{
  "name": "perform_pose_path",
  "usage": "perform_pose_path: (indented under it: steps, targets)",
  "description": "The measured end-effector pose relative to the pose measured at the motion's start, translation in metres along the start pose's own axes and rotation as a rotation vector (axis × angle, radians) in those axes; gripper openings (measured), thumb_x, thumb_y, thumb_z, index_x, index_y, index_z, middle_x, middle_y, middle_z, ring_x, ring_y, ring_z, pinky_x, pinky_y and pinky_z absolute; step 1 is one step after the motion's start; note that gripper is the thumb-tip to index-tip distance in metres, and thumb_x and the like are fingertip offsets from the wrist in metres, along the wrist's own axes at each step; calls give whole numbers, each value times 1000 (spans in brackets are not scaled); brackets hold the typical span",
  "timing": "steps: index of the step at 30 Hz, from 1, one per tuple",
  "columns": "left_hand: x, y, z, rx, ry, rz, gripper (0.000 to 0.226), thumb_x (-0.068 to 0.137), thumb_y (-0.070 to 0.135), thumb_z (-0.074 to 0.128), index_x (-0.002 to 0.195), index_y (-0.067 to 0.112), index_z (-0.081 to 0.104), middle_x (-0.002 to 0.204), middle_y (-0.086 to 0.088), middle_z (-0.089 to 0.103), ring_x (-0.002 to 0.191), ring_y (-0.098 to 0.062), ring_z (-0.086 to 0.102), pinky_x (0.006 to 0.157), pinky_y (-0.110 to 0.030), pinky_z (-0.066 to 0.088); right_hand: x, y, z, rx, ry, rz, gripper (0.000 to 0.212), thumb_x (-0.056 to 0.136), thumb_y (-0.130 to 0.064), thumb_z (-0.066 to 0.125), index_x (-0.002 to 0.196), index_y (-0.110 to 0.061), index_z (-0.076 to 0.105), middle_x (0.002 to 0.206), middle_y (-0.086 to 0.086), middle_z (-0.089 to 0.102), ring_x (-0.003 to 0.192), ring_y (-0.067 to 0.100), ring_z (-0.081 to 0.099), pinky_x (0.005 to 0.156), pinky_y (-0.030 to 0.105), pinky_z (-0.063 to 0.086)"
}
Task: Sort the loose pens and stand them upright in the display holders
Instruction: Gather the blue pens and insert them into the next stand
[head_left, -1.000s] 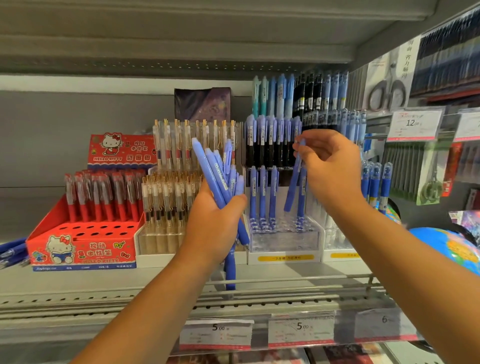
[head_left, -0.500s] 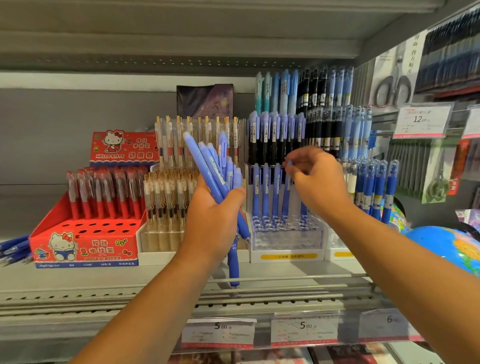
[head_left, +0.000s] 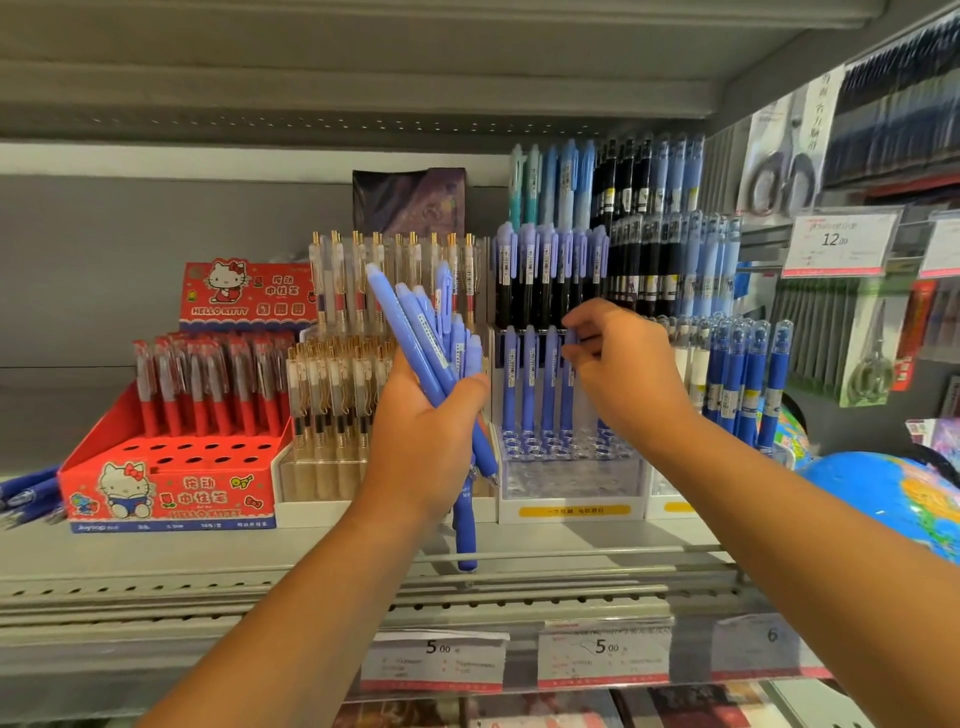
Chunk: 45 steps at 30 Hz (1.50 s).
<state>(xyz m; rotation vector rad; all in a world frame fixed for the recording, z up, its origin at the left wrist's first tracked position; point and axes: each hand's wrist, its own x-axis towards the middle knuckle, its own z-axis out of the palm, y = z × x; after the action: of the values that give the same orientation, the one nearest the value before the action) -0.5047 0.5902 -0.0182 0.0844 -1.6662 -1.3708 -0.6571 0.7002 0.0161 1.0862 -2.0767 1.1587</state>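
Shop shelf (head_left: 156, 566): matte periwinkle pens (head_left: 431, 338)

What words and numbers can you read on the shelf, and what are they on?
"HELLO KITTY": tall red cardboard box at the back.
"HELLO KITTY": red cardboard pen holder in front, partly blurred.
"12.00": white price card on the right.
"5.00": two white price tags on the shelf edge.
"6": third tag, glare hides the rest.
Chinese characters and pen labels: too blurred.
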Motion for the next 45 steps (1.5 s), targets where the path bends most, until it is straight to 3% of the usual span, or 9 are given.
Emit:
perform_pose_path:
  steps: [8,11,14,19,24,27,34,40,45]
  targets:
    - [-2,1,0,8,-13,13,20,96,15,61,113,26,59,55,9,56,52,-10,55,52,-26,53,-10,-10,-3,-109,59,-77,36,94,-15,61,130,-15,56,132,6,49,102,19,56,90,35,51]
    - [-2,1,1,21,-25,29,27,95,13,62,118,26,56,57,11,60,51,-4,59,50,-17,51,-16,-29,-9,116,59,-88,15,93,-23,64,108,-19,65,106,-6,60,84,10,59,73,24,46]
    - [-1,1,2,24,-33,44,35,95,12,63,126,24,53,60,12,64,53,-4,61,50,-15,50,-21,-50,-14,532,-203,22,8,91,-24,68,86,-19,71,75,-6,68,65,7,64,55,17,46]
    - [1,0,1,22,-38,40,34,94,12,62,127,19,56,64,12,66,55,-4,60,53,-17,51,-29,-63,-10,665,-381,90,11,89,-17,71,93,-7,71,70,3,66,60,5,61,49,23,48]
    - [-1,-1,0,-2,-31,1,22,94,13,62,101,34,62,63,7,65,56,-7,62,52,-21,54,-29,-61,-13,654,-371,122,10,91,-17,69,92,-7,71,80,9,71,68,10,64,56,26,53]
    - [0,-2,0,16,-3,-39,19,93,6,59,84,23,61,56,0,57,49,-11,57,46,-27,52,-29,-58,-14,648,-368,140,9,92,-16,68,91,-7,71,86,14,73,72,15,66,62,30,55]
    - [1,-2,2,56,30,-52,8,92,3,59,92,11,59,71,-27,56,45,-22,56,43,-27,51,-27,-52,-13,672,-291,124,11,93,-9,65,84,-13,70,73,1,72,66,7,68,63,22,56]
    - [2,-2,1,2,53,-68,18,92,0,58,110,-1,56,56,2,62,41,-23,62,40,-27,51,-22,-46,-19,842,-161,214,11,96,-7,61,89,-1,68,71,8,73,63,18,71,62,30,59]
    - [3,-2,1,28,58,-67,20,91,-5,53,111,-1,55,52,2,57,44,-16,59,45,-39,57,-9,-38,-30,912,11,298,7,97,-7,57,94,-4,63,77,11,68,59,15,68,59,30,59]
